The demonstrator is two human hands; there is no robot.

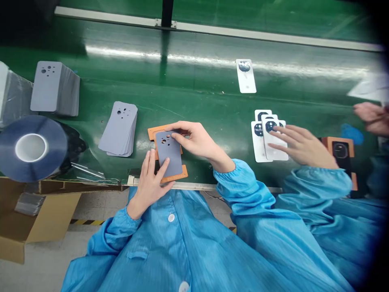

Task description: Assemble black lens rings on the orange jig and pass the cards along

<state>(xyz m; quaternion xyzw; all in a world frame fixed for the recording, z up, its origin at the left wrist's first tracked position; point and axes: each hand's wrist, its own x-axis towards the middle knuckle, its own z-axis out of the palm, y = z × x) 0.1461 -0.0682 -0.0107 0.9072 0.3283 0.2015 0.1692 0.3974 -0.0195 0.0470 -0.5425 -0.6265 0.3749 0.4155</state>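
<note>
Currently the left hand is lying open, its fingers stretched flat and pressing on the lower left part of a grey rectangular plastic sheet with small punched holes. The right hand is closing narrowly on the grey sheet, thumb and curled fingers pinching its top right corner. The grey sheet is resting slightly tilted on a flat orange rectangular jig plate, which is sitting at the near edge of the glossy green conveyor belt, just in front of the person's blue smock.

Left of the plate, a fanned pile of matching grey sheets is lying on the belt, and a taller grey stack is standing toward the far left corner. A large roll of clear film is lying at the left edge.

To the right, a co-worker's hand is resting with spread fingers on fanned white cards with dark round camera pieces. One single white card is lying well apart, farther across the belt.
</note>
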